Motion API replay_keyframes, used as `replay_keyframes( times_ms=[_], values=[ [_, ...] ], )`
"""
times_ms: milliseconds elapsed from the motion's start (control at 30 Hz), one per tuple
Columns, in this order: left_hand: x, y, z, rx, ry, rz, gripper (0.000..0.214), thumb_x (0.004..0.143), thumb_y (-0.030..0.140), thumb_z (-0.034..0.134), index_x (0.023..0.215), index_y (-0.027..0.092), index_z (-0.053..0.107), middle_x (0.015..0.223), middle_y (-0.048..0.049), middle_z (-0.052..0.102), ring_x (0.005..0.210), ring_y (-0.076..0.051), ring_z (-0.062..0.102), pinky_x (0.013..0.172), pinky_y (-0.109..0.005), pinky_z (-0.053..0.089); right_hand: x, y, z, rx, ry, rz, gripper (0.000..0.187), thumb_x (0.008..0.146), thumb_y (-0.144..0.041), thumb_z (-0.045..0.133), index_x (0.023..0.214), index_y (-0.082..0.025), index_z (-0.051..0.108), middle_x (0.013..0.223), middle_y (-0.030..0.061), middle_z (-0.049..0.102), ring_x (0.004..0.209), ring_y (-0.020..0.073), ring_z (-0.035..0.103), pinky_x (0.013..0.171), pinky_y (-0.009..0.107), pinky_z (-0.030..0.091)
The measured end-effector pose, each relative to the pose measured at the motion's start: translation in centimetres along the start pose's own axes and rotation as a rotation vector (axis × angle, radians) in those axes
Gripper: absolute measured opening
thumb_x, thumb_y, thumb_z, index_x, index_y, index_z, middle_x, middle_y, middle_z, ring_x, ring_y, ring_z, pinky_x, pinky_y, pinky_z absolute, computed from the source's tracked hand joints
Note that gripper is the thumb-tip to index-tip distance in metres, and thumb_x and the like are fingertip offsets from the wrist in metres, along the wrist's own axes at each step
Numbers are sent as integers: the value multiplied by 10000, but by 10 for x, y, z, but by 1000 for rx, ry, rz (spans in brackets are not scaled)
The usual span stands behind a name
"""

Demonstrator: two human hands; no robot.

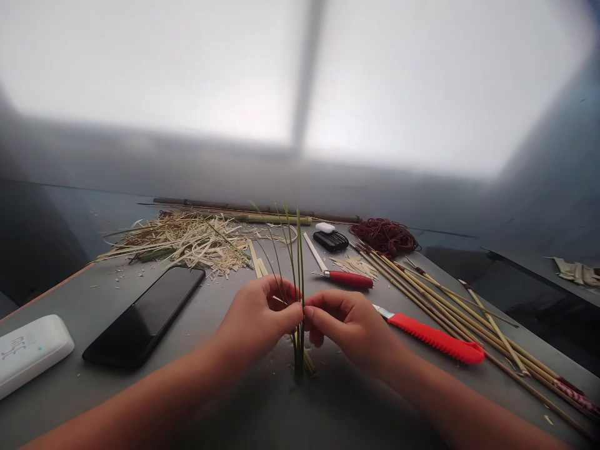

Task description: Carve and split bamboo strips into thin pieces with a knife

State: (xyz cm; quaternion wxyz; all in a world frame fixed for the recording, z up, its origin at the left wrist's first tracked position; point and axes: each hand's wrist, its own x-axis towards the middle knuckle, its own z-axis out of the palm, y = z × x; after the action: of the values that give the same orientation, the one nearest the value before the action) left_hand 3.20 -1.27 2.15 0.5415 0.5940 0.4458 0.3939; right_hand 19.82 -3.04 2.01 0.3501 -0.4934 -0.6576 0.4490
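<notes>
Several slim green grass-like blades stand nearly upright in the middle, their lower ends close to the tabletop. My left hand is closed in a pinch on them from the left, thumb and index finger at mid-height. From the right, my right hand pinches the same blades at about that level, its fingertips meeting the left ones. Pale cut strips lie just behind the blades' lower ends. Beyond the hands is a short tool with a dark red handle. A knife with a bright red handle lies beside my right forearm.
A black phone and a white device lie at left. Behind are a heap of pale shavings, a black case and dark red cord. Long thin canes stretch along the right side.
</notes>
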Motion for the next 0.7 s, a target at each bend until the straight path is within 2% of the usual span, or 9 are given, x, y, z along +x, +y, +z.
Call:
replay_keyframes(
  times_ms=[167, 400, 700],
  values=[
    [1, -1, -1, -17, -19, -14, 128, 662, 229, 676, 746, 176, 595, 704, -8, 647, 669, -182, 651, 625, -296, 517, 2, 6, -2, 24, -13, -3, 146, 813, -299, 592, 759, -187, 668, 605, -6, 645, 582, 133, 592, 561, 241, 429],
    [-3, 2, 4, -38, -38, -10, 97, 649, 199, 660, 716, 188, 592, 658, 1, 644, 626, -172, 634, 603, -284, 495, 1, 7, 2, 76, 31, 61, 49, 682, -223, 608, 644, -193, 617, 534, -26, 593, 521, 118, 532, 502, 230, 375],
    [-8, 4, 8, 44, 7, 31, 61, 655, 211, 627, 705, 185, 605, 648, -8, 637, 638, -182, 620, 582, -275, 463, 0, 2, 5, 33, 71, 54, 76, 654, -259, 564, 610, -198, 578, 508, -34, 533, 499, 108, 455, 481, 235, 323]
  ],
)
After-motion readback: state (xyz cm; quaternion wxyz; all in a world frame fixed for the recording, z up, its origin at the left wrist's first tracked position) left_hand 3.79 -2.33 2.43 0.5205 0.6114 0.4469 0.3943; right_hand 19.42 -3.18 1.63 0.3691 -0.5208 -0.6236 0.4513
